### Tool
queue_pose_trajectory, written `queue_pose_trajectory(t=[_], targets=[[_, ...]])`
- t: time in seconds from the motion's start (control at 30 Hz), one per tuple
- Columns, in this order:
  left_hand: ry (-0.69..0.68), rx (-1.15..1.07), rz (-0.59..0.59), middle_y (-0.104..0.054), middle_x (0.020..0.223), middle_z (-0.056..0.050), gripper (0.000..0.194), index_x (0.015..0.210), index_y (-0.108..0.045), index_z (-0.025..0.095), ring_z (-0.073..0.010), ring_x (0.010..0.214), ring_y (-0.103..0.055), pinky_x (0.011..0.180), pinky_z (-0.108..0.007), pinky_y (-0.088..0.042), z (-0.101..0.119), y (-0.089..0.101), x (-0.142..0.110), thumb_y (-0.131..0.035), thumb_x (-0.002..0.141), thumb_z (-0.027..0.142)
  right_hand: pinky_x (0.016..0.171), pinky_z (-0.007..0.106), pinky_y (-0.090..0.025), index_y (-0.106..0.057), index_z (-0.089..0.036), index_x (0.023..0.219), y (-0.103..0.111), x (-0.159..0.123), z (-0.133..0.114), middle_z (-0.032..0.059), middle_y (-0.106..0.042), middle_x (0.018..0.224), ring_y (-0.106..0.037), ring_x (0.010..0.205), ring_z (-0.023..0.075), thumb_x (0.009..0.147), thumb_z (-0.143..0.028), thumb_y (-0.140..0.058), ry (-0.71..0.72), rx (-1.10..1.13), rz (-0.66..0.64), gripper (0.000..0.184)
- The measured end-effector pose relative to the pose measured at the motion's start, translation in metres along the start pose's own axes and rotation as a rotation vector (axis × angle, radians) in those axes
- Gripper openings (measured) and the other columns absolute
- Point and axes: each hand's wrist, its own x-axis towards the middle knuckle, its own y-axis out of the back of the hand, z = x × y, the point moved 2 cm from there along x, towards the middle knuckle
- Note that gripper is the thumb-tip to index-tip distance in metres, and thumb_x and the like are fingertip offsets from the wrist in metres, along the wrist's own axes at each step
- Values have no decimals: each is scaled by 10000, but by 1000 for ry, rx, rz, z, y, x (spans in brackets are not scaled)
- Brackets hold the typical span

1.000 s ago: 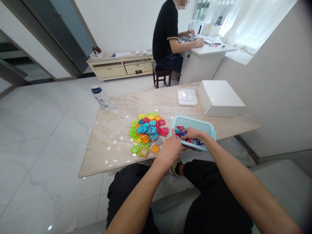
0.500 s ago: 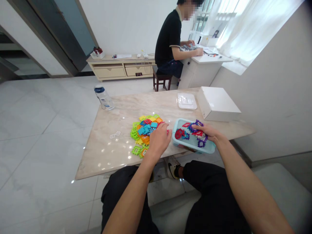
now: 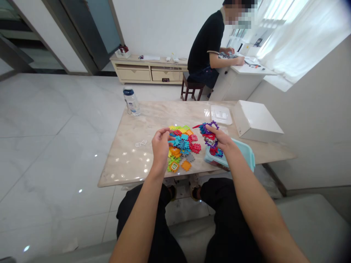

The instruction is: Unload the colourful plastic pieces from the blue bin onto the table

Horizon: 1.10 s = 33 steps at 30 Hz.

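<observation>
A pile of colourful notched plastic building pieces (image 3: 182, 144) lies on the marble-patterned table (image 3: 120, 153). At the pile's left side is my left hand (image 3: 161, 145), its fingers curled in a pinch on what looks like a light-blue building piece (image 3: 171, 141) seen edge-on. My right hand (image 3: 222, 140) grips a bunch of purple, red and blue building pieces (image 3: 210, 135), raised over the left rim of a light-blue plastic bin (image 3: 249, 153). More red and blue pieces (image 3: 217, 152) show inside the bin, partly hidden by my right hand and forearm.
A water bottle (image 3: 132, 103) stands at the table's far left corner. Two small white frames (image 3: 141, 143) lie left of the pile. A clear plastic lid (image 3: 221, 114) and a white box (image 3: 259, 120) are at the back right. Beyond, a person (image 3: 207, 44) sits at a white desk.
My right hand has lifted its bunch of pieces out of the bin and leftward towards the pile. The left hand has moved from the pile's right side to its left. The view has shifted.
</observation>
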Motion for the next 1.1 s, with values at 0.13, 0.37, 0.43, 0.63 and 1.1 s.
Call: queue_pose_trajectory(t=[0.13,0.37,0.43,0.63,1.1], targets=[[50,-81,21,-785,1154,-86,182,1067,-711,208,-117,765,-701,622,-213,-497,7,23,2,-673,909,290,861,376,-718,-744,-194,1025,-54,27,28,84,-863,987,-826,837,245,889,-368,-912,-60,-133,-80,278],[77,-60,24,-773,1133,-98,173,1062,-704,212,-130,765,-688,635,-245,-489,5,44,1,-680,913,298,919,411,-686,-740,-197,1155,-97,56,72,65,-850,1076,-809,968,259,814,-410,-905,42,-281,-14,434],[91,-63,16,-772,1127,-100,164,1061,-706,212,-133,764,-684,631,-249,-487,4,45,2,-676,919,288,939,422,-670,-741,-186,1143,-96,61,76,67,-841,1085,-790,1016,270,801,-455,-898,131,-419,89,463],[70,-63,12,-771,1112,-83,182,1072,-709,208,-129,765,-688,608,-224,-475,0,42,9,-685,904,274,1067,442,-589,-719,-154,1209,-78,79,83,111,-808,1179,-713,1169,280,843,-421,-860,326,-687,190,475],[93,1,16,-779,1102,-96,190,1058,-714,208,-127,734,-675,580,-228,-471,-9,39,5,-699,881,276,1122,468,-557,-720,-148,1247,-77,95,81,157,-774,1301,-729,1201,300,772,-280,-862,287,-768,204,513]])
